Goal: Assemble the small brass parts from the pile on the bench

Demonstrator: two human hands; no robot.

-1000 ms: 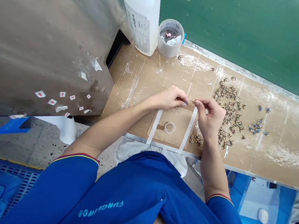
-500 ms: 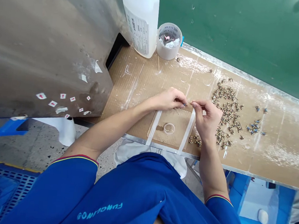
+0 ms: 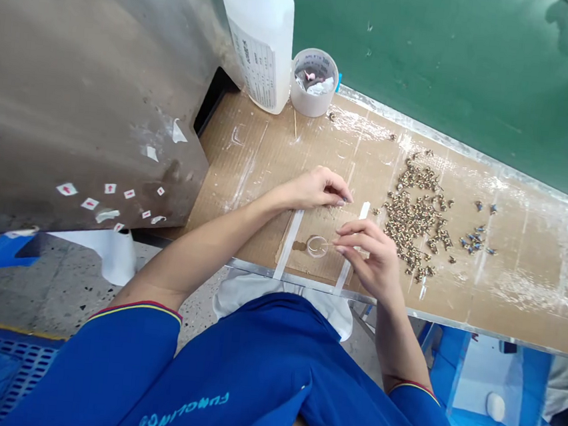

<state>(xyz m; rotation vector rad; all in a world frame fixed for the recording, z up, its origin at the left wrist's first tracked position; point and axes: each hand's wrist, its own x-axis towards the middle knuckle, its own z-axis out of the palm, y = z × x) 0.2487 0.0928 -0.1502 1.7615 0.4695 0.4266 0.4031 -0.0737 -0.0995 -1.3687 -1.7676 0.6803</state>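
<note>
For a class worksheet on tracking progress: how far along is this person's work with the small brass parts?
Done, it seems: a small group of blue-marked brass parts lies apart on the cardboard. In hand: the right hand holds a thin stick to a clear ring, while the left hand pinches something too small to tell. Left: the much larger heap of unmarked brass parts.
</note>
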